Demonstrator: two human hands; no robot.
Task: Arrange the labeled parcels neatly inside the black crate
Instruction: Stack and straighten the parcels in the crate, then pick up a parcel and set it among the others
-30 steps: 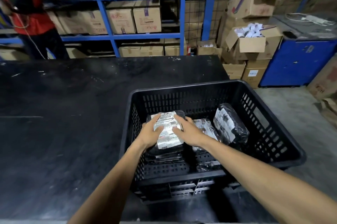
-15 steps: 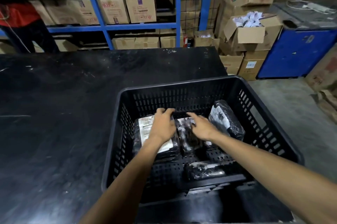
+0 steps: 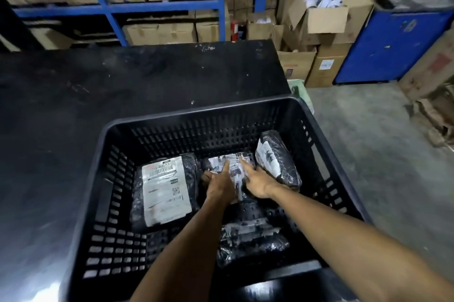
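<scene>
The black slotted crate (image 3: 186, 115) stands at the near right corner of the black table. Inside lie several black-wrapped parcels with white labels. A large labeled parcel (image 3: 164, 191) lies flat at the left. A middle parcel (image 3: 228, 161) lies near the far wall, with my left hand (image 3: 219, 185) gripping its left side and my right hand (image 3: 258, 181) pressed flat on its right side. Another parcel (image 3: 277, 159) leans against the right wall. A fourth parcel (image 3: 250, 237) lies near the front, between my forearms.
The black table (image 3: 98, 95) stretches left and back from the crate. Blue shelving (image 3: 115, 6) with cardboard boxes stands behind it. Stacked cartons (image 3: 326, 19) and a blue cabinet (image 3: 393, 48) stand at the right, beside concrete floor (image 3: 368, 154).
My left hand left the large labeled parcel and moved right onto the middle parcel. The right hand stays on that parcel. The camera has tilted down and closer to the crate.
</scene>
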